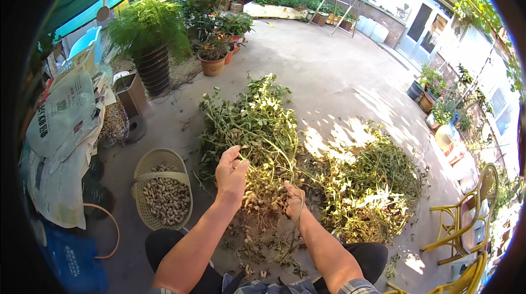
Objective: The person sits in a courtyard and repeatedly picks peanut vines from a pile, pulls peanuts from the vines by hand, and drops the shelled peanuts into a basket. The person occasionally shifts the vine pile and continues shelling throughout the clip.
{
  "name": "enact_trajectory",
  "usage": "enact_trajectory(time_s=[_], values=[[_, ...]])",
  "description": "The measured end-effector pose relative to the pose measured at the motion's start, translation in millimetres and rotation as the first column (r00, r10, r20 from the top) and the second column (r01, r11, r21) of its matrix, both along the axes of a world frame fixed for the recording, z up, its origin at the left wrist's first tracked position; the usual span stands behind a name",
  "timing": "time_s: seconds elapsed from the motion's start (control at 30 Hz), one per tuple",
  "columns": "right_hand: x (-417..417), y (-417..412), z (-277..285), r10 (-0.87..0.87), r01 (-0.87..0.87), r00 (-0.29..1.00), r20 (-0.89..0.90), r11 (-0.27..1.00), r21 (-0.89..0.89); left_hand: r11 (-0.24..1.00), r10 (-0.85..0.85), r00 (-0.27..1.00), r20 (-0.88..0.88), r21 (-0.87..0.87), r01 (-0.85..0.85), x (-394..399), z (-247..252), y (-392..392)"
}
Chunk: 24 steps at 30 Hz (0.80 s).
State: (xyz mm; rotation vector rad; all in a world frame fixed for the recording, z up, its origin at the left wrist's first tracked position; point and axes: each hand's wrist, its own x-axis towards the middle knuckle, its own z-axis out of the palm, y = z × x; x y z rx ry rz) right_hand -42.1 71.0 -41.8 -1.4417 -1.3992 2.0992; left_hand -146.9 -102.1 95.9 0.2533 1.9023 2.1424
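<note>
My left hand (231,177) is at the near left side of a heap of uprooted peanut plants (250,117). Its thumb and fingers are apart, and nothing shows clearly between them. To the right, my right hand (295,201) is closed on a peanut plant stem (302,212), part of which hangs down past the wrist. Between the hands lie roots with peanut pods (254,201) attached. A beige plastic basket (139,166) with a handle stands left of my left arm and holds many picked peanuts (168,199).
A second heap of drier plants (370,195) lies at the right. Loose pods and stems (250,244) litter the concrete between my knees. Bamboo-style chairs (456,228) stand far right. At left are plastic sacks (61,117), a blue bag (72,261) and a large potted plant (152,68).
</note>
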Motion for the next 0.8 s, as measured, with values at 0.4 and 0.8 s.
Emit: enact_trajectory(time_s=[0.4,0.8], values=[[82,100,-161,-0.163,-0.497,0.308,-0.937,0.812,-0.305,0.857,-0.218,0.774,0.595,-0.262,0.443,35,-121,33],[35,20,-34,-0.093,0.032,0.968,-0.234,0.968,-0.250,0.952,-0.226,0.656,0.720,0.020,0.305,21,-180,26]])
